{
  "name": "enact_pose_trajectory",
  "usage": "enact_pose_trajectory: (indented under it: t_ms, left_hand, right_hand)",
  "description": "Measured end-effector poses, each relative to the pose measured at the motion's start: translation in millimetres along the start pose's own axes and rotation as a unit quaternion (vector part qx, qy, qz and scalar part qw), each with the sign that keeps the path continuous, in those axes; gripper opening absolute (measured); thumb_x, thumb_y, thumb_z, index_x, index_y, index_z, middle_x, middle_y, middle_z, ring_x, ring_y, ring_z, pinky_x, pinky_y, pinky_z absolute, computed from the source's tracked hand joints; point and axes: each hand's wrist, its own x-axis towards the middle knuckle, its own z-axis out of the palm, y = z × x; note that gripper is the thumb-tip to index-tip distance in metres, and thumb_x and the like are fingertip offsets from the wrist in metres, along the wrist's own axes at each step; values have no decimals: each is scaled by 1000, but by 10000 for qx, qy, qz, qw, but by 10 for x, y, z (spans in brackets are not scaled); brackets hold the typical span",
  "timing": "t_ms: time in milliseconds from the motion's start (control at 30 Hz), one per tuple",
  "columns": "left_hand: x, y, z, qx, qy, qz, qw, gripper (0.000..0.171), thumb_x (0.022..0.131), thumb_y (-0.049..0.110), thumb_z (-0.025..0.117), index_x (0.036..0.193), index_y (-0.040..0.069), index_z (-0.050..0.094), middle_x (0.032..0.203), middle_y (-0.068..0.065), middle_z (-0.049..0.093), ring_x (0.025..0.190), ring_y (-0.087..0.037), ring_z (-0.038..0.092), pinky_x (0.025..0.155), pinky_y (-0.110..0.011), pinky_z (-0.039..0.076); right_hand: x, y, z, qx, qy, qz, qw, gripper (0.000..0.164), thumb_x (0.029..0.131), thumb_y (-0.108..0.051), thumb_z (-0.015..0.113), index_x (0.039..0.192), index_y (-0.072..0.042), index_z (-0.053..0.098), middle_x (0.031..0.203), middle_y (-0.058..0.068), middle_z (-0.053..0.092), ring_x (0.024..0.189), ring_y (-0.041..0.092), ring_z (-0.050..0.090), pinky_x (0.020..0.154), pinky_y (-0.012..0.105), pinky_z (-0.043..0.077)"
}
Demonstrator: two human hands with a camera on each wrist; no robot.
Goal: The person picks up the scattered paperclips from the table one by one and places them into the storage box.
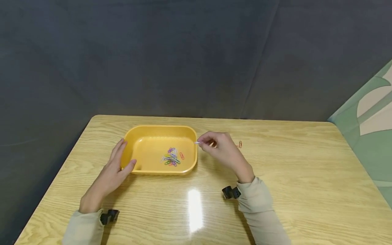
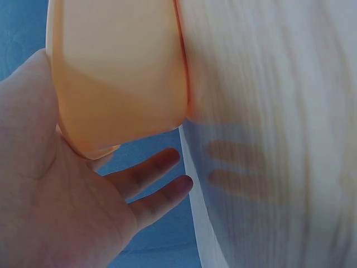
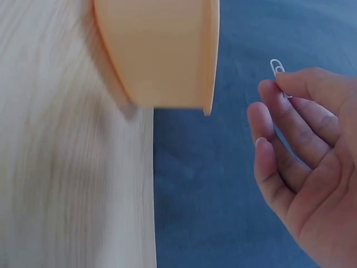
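Note:
A yellow plastic tray sits on the table, with a small heap of coloured paper clips inside it. One red paper clip lies a little apart from the heap. My left hand rests at the tray's left end, thumb over the front rim and fingers spread along the side. Seen from the left wrist, two of its fingers stretch out straight. Just beyond the tray's right rim, my right hand pinches a white paper clip between thumb and forefinger, above table height.
An orange-red paper clip lies on the wooden table to the right of my right hand, partly beside another hidden by the hand. A dark cloth hangs behind the table's far edge. Green patterned fabric is at the right.

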Motion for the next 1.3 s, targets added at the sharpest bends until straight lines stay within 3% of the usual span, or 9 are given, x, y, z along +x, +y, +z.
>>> enact_pose_trajectory:
  t_ms: [300, 667, 967, 1300]
  left_hand:
    - [23, -38, 27, 13, 42, 40, 10000, 78, 105, 40, 46, 160, 5, 3, 168, -12, -6, 148, -48, 18, 105, -71, 33]
    - [-2, -1, -11, -21, 24, -8, 10000, 79, 104, 40, 47, 160, 7, 3, 168, -10, -6, 147, -48, 22, 104, -69, 36]
    - [-1, -15, 11, -7, 43, 3, 10000, 79, 104, 40, 48, 160, 7, 3, 168, -12, -5, 147, -48, 22, 104, -69, 35]
    - [-8, 0, 0, 30, 16, -30, 10000, 79, 104, 41, 47, 160, 6, 3, 168, -12, -5, 148, -48, 20, 106, -69, 34]
  right_hand:
    - [82, -103, 284, 0, -271, -359, 9990, 10, 94, -13, 65, 97, -13, 75, 91, -3, 70, 83, 9, 61, 69, 25, 50]
    - [153, -170, 500, 101, -381, -431, 9983, 12, 93, -9, 66, 99, -5, 75, 90, 1, 72, 81, 12, 62, 67, 21, 49]
    - [142, -136, 650, -259, -177, -635, 9975, 13, 94, -10, 68, 101, -4, 76, 94, 4, 75, 84, 15, 66, 75, 36, 56]
    - [140, -145, 738, -1192, -136, -876, 9889, 13, 93, -12, 70, 102, -9, 78, 99, 5, 77, 91, 18, 70, 83, 33, 56]
